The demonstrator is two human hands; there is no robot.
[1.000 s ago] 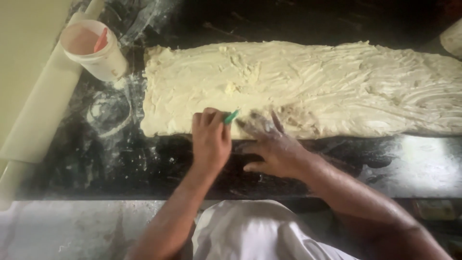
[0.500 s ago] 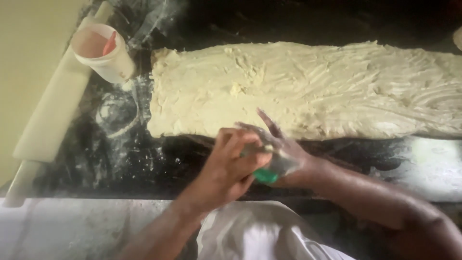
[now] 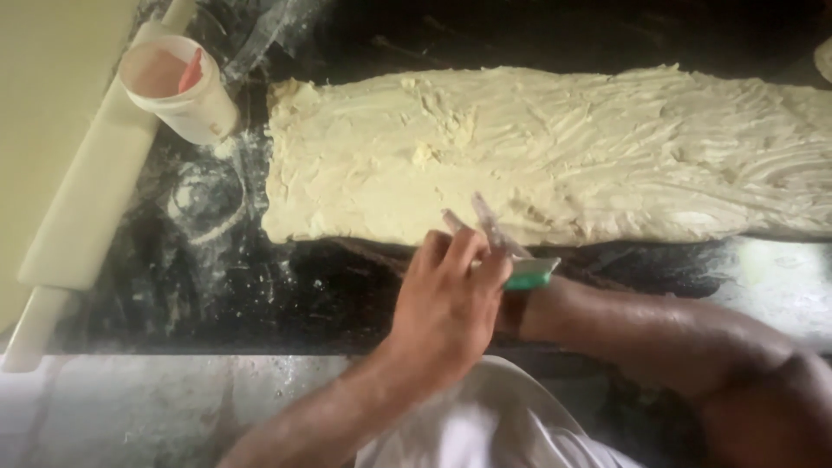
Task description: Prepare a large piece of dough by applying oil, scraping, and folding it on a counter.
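Head cam looks down on a long dough sheet (image 3: 555, 152) smeared w/ pale spread, lying across a dark counter (image 3: 217, 295) and running off the right edge. Our left hand (image 3: 451, 308) sits in front, fingers curled, pressed against the right hand (image 3: 503, 260), which is mostly hidden behind it; only a couple of greasy fingertips poke out toward the dough's near edge. A green scraper (image 3: 530, 276) sits between the two hands; looks like the right one grips it, but we can't tell for sure w/ the overlap. White cup (image 3: 178, 87) w/ a red tool in it stands at the dough's left end, touching a white rolling pin (image 3: 91, 199) that lies along the counter edge. What could go wrong imo: fingers look slick, so the scraper might slip; the near edge is thin and could tear if caught. Vs a sec ago: both hands were flat on the dough's near edge, now they've pulled back off it and come together over bare counter, scraper out in view; the dough itself looks unchanged.
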